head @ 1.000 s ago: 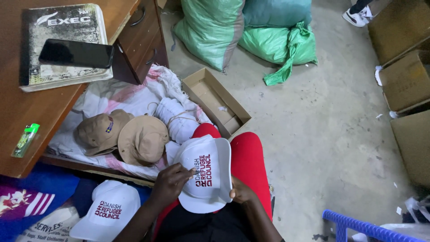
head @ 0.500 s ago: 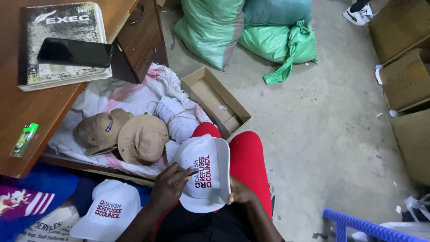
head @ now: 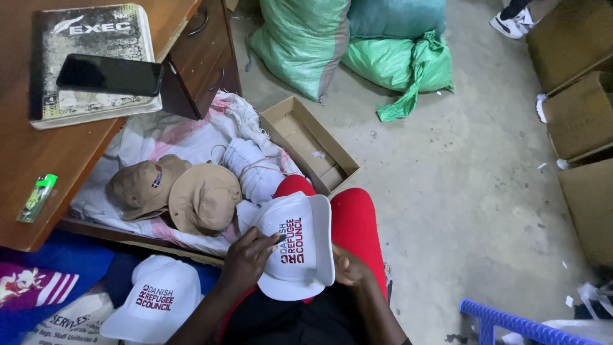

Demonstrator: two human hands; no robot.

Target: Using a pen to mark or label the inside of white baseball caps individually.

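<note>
1. White cotton cap [head: 297, 252], red print on the front panel, low centre of the frame, resting on the person's red-clad lap [head: 357, 223]. Brim points toward the upper part of the frame.
2. Left hand [head: 249, 259] lies on the cap's left side. Fingers curled closed around a small dark tool [head: 280, 239], its tip at the edge of the print; what the tool is, I cannot tell at this size, possibly a snip or a pen.
3. Right hand [head: 348, 267] sits at the cap's lower right edge, mostly tucked under it. Fingers seem to pinch the rim, but they are hidden and I cannot tell how tightly.
4. To work well here, my judgement: keep the panel taut between the two hands so the cloth does not pucker under the tip. Short, light strokes; the print is close and a slip would mark it.
5. Steady the cap against the thigh rather than in the air.
6. Around: second white cap [head: 156, 306] at lower left; two tan hats [head: 175, 195] on a pale cloth sack [head: 159, 137] left of centre; bundle of white caps [head: 252, 169] just beside them; open cardboard box [head: 310, 144] above the lap.
7. Upper left: wooden desk [head: 25, 166] with a notebook [head: 92, 61], dark phone [head: 110, 75] lying on it, green lighter [head: 37, 198] near the edge. Green sacks [head: 348, 45] at the top.
</note>
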